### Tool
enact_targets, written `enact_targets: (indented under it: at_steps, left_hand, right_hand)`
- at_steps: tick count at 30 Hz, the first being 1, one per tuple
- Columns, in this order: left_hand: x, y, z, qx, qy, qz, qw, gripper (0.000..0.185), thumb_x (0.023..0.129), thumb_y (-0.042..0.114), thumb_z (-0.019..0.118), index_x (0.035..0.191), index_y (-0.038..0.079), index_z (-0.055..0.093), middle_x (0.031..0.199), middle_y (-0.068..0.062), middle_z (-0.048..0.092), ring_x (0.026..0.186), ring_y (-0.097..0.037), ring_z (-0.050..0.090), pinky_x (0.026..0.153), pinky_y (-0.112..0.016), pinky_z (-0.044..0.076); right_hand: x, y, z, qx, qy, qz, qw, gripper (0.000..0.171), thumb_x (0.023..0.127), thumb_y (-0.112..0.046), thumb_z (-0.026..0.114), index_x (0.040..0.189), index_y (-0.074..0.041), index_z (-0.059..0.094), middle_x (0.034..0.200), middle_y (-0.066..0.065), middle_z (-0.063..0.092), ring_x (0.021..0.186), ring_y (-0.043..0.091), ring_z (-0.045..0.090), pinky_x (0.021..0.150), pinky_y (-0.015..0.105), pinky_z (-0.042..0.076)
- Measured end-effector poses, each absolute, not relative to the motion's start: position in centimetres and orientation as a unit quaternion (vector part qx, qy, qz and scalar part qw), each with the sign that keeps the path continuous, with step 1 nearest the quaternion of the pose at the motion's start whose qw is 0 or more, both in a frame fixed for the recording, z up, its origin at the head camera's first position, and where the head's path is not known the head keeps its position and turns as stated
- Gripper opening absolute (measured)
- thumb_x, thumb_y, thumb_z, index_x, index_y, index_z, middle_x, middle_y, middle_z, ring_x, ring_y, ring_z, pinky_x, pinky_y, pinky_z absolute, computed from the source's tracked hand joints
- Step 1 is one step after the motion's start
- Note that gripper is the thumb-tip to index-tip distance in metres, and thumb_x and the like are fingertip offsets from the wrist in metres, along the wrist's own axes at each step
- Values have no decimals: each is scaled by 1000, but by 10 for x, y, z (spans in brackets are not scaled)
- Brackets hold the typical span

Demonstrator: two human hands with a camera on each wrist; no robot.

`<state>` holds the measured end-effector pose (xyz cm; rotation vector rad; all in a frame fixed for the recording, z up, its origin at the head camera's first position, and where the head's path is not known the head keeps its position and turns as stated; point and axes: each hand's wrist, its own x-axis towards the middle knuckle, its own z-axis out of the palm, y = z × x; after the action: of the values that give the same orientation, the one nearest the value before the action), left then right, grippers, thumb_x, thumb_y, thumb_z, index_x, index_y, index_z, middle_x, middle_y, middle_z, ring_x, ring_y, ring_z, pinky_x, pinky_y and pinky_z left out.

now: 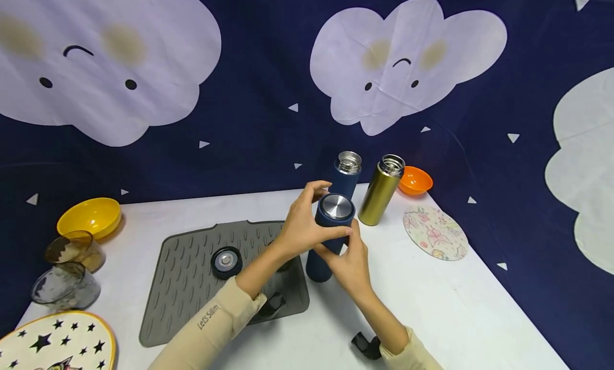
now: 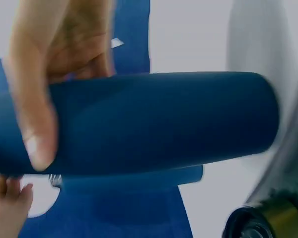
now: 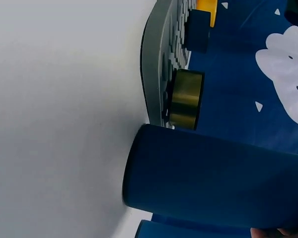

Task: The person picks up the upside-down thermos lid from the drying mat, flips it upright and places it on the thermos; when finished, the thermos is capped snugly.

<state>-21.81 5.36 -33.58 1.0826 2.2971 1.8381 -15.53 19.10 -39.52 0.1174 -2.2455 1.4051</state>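
Observation:
A dark blue thermos flask (image 1: 318, 266) stands upright on the white table beside the grey mat, its steel-topped lid (image 1: 337, 206) in place. Around its upper part curls my left hand (image 1: 304, 226), thumb across the near side, as the left wrist view also shows. Just lower, my right hand (image 1: 349, 260) grips the same flask between thumb and fingers; in the right wrist view only fingertips (image 3: 280, 232) show at the bottom edge. Behind it stand a second blue flask (image 1: 344, 182) and a gold flask (image 1: 380, 194), both lidless with steel necks showing.
On the grey drying mat (image 1: 192, 284) lie a dark lid (image 1: 226, 262) and a gold lid (image 3: 186, 99), which my left arm partly hides in the head view. Yellow bowl (image 1: 91, 218), two glass bowls and a star-patterned plate (image 1: 72, 338) line the left; an orange bowl (image 1: 415, 181) and round patterned mat (image 1: 434, 234) lie right.

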Motion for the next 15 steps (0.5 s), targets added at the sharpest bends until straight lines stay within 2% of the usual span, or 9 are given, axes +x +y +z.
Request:
enact_targets:
  at_steps: [2, 4, 5, 7, 9, 11, 13, 15]
  left_hand:
    - [-220, 52, -336, 363, 693, 622, 33, 89, 77, 18, 81, 149, 10, 31, 141, -16, 52, 133, -29, 47, 118, -50, 29]
    - [-221, 51, -337, 366, 663, 649, 71, 95, 76, 15, 77, 155, 15, 23, 152, -14, 42, 143, -29, 36, 120, -57, 18]
    - [-221, 51, -337, 362, 664, 649, 75, 99, 76, 19, 78, 157, 17, 20, 155, -13, 37, 144, -29, 32, 119, -59, 18]
    - [-220, 53, -339, 354, 693, 627, 47, 104, 76, 30, 82, 158, 19, 18, 155, -11, 32, 144, -26, 29, 118, -58, 21]
    - [-220, 55, -339, 345, 715, 607, 16, 106, 74, 34, 85, 157, 18, 21, 149, -13, 38, 139, -25, 35, 117, -54, 27]
    - [-220, 56, -340, 353, 697, 624, 14, 98, 77, 26, 83, 155, 12, 26, 141, -20, 46, 130, -33, 44, 115, -52, 32]
    - [-221, 54, -340, 364, 662, 654, 46, 89, 79, 16, 70, 155, 10, 25, 148, -20, 41, 138, -34, 38, 119, -56, 23]
    - [-220, 53, -340, 361, 644, 670, 72, 95, 77, 15, 68, 157, 13, 18, 158, -15, 29, 146, -32, 26, 120, -60, 15]
  right_hand:
    - [-156, 191, -395, 41, -823, 515, 237, 72, 75, -19, 87, 135, -11, 48, 125, 9, 66, 116, 27, 64, 97, 50, 51]
    - [-156, 192, -395, 39, -824, 515, 233, 75, 75, -21, 88, 137, -12, 47, 126, 8, 65, 116, 27, 63, 97, 50, 51]
    - [-156, 192, -394, 40, -824, 515, 232, 74, 75, -21, 88, 136, -12, 47, 125, 8, 65, 116, 27, 63, 97, 50, 50]
    - [-156, 192, -394, 42, -823, 516, 233, 72, 75, -18, 88, 135, -10, 48, 125, 9, 65, 116, 27, 63, 96, 51, 51]
    - [-156, 193, -394, 46, -822, 516, 236, 71, 76, -17, 87, 134, -9, 48, 125, 10, 65, 117, 28, 63, 96, 51, 51]
    - [-156, 193, -394, 49, -821, 518, 236, 71, 77, -18, 86, 135, -9, 47, 127, 11, 65, 117, 29, 63, 97, 51, 51]
    - [-156, 193, -395, 47, -820, 521, 232, 75, 76, -21, 87, 138, -11, 46, 129, 10, 64, 117, 29, 63, 97, 51, 51]
    - [-155, 193, -395, 42, -822, 520, 229, 77, 76, -22, 87, 140, -13, 45, 130, 8, 63, 119, 28, 62, 98, 51, 50]
